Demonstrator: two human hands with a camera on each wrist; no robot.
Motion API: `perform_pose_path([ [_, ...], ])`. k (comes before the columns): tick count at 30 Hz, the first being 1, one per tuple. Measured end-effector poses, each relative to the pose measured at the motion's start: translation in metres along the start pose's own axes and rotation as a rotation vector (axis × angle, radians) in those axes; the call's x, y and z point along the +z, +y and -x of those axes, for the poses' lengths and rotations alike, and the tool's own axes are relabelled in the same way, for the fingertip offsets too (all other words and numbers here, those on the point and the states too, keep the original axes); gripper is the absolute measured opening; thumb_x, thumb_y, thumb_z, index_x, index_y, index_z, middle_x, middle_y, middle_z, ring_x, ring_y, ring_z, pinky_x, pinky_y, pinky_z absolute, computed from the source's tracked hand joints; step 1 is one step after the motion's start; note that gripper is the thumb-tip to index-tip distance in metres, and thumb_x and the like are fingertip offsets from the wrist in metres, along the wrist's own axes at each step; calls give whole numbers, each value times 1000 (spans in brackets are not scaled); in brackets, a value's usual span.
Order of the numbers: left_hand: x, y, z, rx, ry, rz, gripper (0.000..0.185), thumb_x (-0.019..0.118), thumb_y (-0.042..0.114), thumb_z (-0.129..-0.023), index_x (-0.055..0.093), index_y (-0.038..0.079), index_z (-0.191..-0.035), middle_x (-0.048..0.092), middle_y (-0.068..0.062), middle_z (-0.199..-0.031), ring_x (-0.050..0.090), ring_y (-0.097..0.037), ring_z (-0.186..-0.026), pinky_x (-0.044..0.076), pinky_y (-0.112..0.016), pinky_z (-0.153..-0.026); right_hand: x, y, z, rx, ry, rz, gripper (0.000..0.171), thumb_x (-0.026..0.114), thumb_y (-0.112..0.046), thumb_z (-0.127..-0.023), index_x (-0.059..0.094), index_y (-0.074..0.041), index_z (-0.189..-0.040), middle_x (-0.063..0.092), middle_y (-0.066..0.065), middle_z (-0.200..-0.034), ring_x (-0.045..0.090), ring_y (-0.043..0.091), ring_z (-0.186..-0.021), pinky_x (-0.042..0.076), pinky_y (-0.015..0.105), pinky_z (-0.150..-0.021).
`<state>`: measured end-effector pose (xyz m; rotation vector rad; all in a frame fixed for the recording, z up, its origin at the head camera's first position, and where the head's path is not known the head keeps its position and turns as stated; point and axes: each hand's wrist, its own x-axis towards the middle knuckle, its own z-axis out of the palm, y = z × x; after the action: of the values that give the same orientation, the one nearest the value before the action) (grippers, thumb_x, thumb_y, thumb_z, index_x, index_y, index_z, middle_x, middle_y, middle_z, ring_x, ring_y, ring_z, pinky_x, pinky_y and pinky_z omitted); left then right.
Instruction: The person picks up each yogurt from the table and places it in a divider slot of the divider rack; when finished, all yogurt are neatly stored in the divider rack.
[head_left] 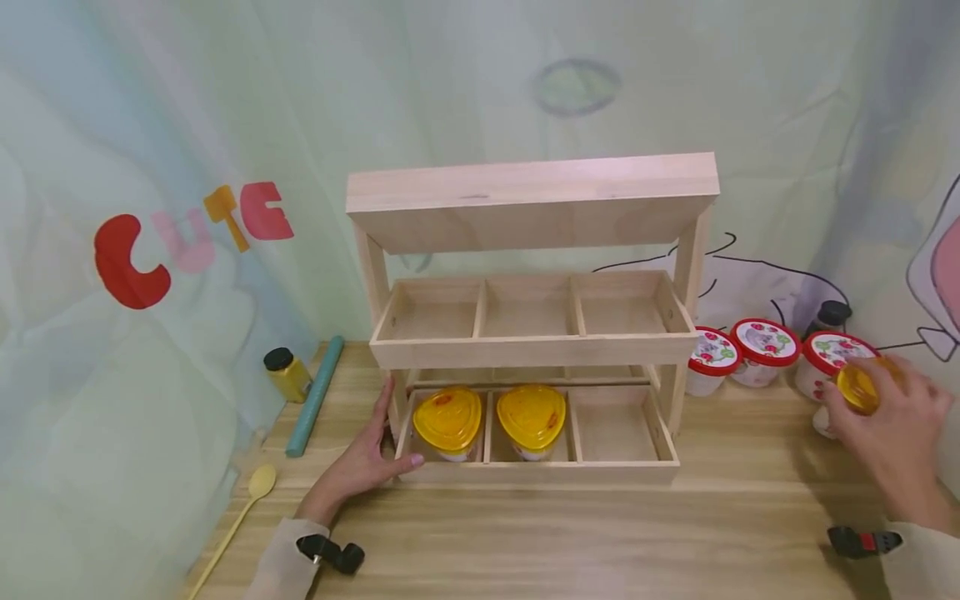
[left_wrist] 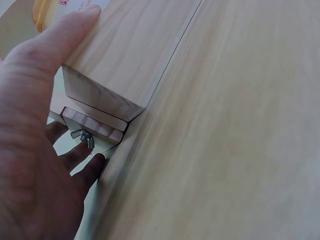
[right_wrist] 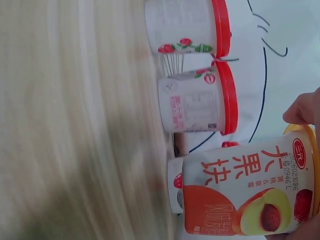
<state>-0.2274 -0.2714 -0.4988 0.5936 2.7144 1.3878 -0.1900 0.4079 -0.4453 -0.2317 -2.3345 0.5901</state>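
Note:
A two-tier wooden display rack [head_left: 532,354] stands at the centre, each tier split into three compartments. Two yogurt cups with yellow lids, the left cup [head_left: 448,421] and the middle cup [head_left: 531,418], sit in the lower tier. My left hand [head_left: 362,462] holds the rack's lower left corner. Its thumb lies on the front board, and its fingers reach round the side near a wing nut [left_wrist: 84,137]. Off to the right, my right hand [head_left: 900,425] grips another yellow-lidded yogurt cup [right_wrist: 245,192], its label showing a cut peach.
Red-lidded tubs [head_left: 765,350] stand in a row right of the rack, with a black-capped bottle [head_left: 831,317] behind. On the left are a yellow jar [head_left: 288,377], a teal rod [head_left: 315,400] and a yellow spoon [head_left: 261,483]. Printed fabric hangs behind.

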Motion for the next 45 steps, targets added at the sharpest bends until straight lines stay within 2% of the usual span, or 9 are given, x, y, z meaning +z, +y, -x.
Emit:
perform_pose_path([
  [6, -1, 1, -1, 11, 2, -17, 136, 90, 34, -87, -18, 37, -171, -1, -28, -180, 21, -58, -162, 24, -76, -126, -1, -11, 6, -10, -21, 7, 55, 55, -39, -105, 59, 7, -135, 36, 37, -165, 26, 62, -151, 20, 78, -122],
  [11, -1, 0, -1, 3, -4, -32, 137, 90, 35, -87, -18, 34, -172, -2, -29, -180, 19, -59, -162, 24, -77, -125, -2, -19, 6, -67, -16, -15, 58, 56, -43, -106, 61, 7, -134, 36, 34, -168, 27, 62, -150, 21, 79, -122],
  [18, -2, -1, -1, -2, -1, -50, 137, 89, 36, -88, -18, 32, -172, -4, -28, -180, 15, -60, -162, 22, -78, -126, -5, -33, 5, -120, 6, -58, 51, 61, -35, -102, 64, 6, -131, 42, 35, -163, 30, 62, -146, 22, 78, -118],
  [23, -3, 0, -1, 1, -4, -34, 137, 90, 34, -87, -18, 35, -172, -4, -27, -180, 15, -60, -163, 22, -78, -126, -4, -36, 8, -165, 26, -81, 52, 61, -39, -102, 65, 5, -128, 47, 37, -157, 35, 63, -141, 23, 76, -116],
  [28, -3, 1, -2, -4, 0, -11, 136, 90, 33, -88, -18, 39, -171, -4, -27, -181, 16, -59, -163, 22, -78, -126, -4, -43, 12, -179, 6, -71, 47, 64, -35, -101, 65, 3, -128, 47, 34, -155, 34, 62, -143, 24, 79, -117],
  [33, -2, 0, -1, -1, 0, -13, 136, 90, 33, -88, -18, 38, -171, -4, -27, -181, 17, -59, -163, 22, -78, -126, -5, -53, 17, -194, -2, -72, 46, 65, -35, -100, 66, 0, -130, 47, 34, -154, 34, 62, -142, 25, 81, -119],
  [39, -1, -1, 1, -2, 2, -7, 135, 89, 32, -88, -18, 38, -171, -3, -28, -180, 19, -59, -162, 23, -78, -125, -3, -64, 22, -270, 30, -154, 45, 72, -30, -95, 70, 0, -129, 52, 35, -149, 40, 63, -136, 24, 81, -120],
  [45, -1, 0, 1, -8, 3, -9, 136, 89, 32, -88, -18, 38, -171, -4, -28, -180, 18, -59, -162, 23, -78, -125, -3, -73, 25, -308, 41, -213, 45, 76, -25, -90, 72, 0, -127, 53, 35, -149, 41, 61, -135, 25, 76, -122],
])
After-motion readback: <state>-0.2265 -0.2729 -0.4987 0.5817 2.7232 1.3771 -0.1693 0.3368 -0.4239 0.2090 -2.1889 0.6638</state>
